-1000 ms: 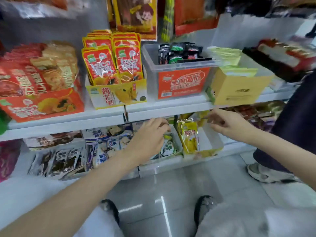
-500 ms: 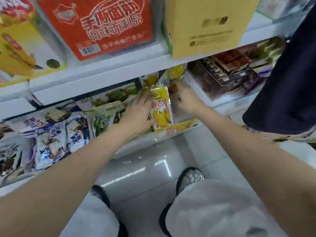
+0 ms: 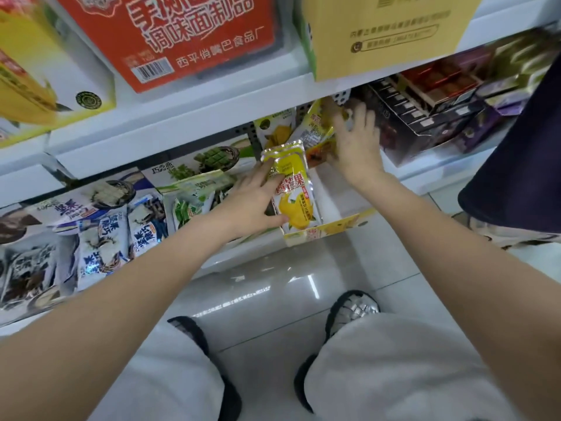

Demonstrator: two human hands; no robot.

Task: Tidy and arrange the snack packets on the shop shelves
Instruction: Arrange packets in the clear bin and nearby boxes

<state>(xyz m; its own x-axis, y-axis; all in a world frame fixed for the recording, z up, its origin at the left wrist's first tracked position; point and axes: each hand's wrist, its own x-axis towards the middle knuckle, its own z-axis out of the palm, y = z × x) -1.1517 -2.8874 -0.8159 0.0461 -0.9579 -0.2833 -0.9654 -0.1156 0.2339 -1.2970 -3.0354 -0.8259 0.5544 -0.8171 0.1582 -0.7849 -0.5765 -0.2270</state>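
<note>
Fingers: left hand (image 3: 253, 200) lay spread and narrow-gripped on a yellow mango packet (image 3: 293, 189), thumb under its lower edge, fingertips (image 3: 267, 174) on its face; right hand (image 3: 355, 147) had its fingers splayed wide and pressed onto loose yellow packets (image 3: 317, 129) deeper on the shelf. Whether it pinched any could not be told.

Change: 1 second before, both hands only reached toward the lower shelf, the left over the green packets. Half a second before, they held the mango packet between them. At this moment the left alone steadied it upright while the right had moved back to the pile behind.

Meaning: judged from this, the front packet was placed and the rear ones were being gathered to stand behind it; the row looked barely begun.

Location: the mango packet stood at the left front of a white-and-yellow display tray (image 3: 334, 227) on the lower shelf, its right half bare.

Surroundings: green chocolate-wafer box (image 3: 197, 174) just left of the tray; blue-and-white packets (image 3: 100, 235) further left; dark boxed goods (image 3: 425, 107) to the right; red carton (image 3: 194, 34) and yellow carton (image 3: 385, 28) on the shelf above.

Obstacles: the upper shelf edge (image 3: 212, 113) overhung the reach, and a second person's dark garment (image 3: 522, 165) crowded the right side.
</note>
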